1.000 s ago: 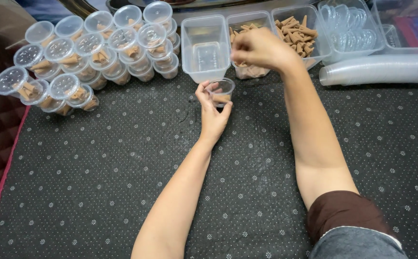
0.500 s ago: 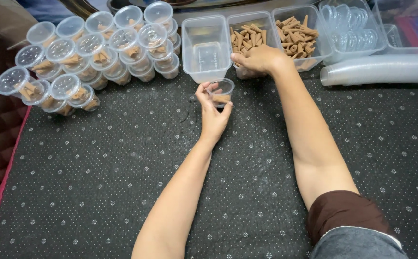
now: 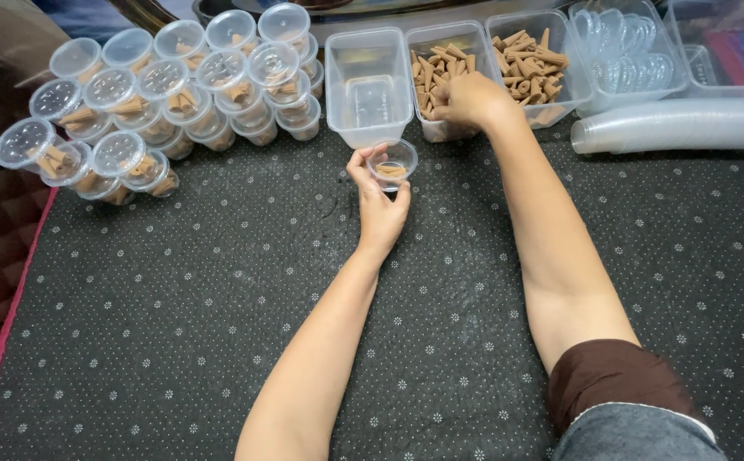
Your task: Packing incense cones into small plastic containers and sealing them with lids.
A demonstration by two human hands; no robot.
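Observation:
My left hand (image 3: 378,201) grips a small clear plastic cup (image 3: 392,163) that stands on the dark dotted mat and holds a few brown cone-shaped pieces. My right hand (image 3: 472,101) reaches into a clear rectangular tub (image 3: 440,60) of the same brown cones, fingers curled among them; whether it holds any is hidden. A second tub of cones (image 3: 533,60) stands just to the right, and an empty clear tub (image 3: 367,85) just to the left.
Several lidded small cups with cones (image 3: 158,94) are stacked at the back left. A tub of clear lids (image 3: 624,51) and a lying sleeve of stacked cups (image 3: 679,124) sit at the back right. The dotted mat (image 3: 175,324) covers the table.
My right hand has moved from above the small cup back into the tub of cones. The left hand and cup have stayed put.

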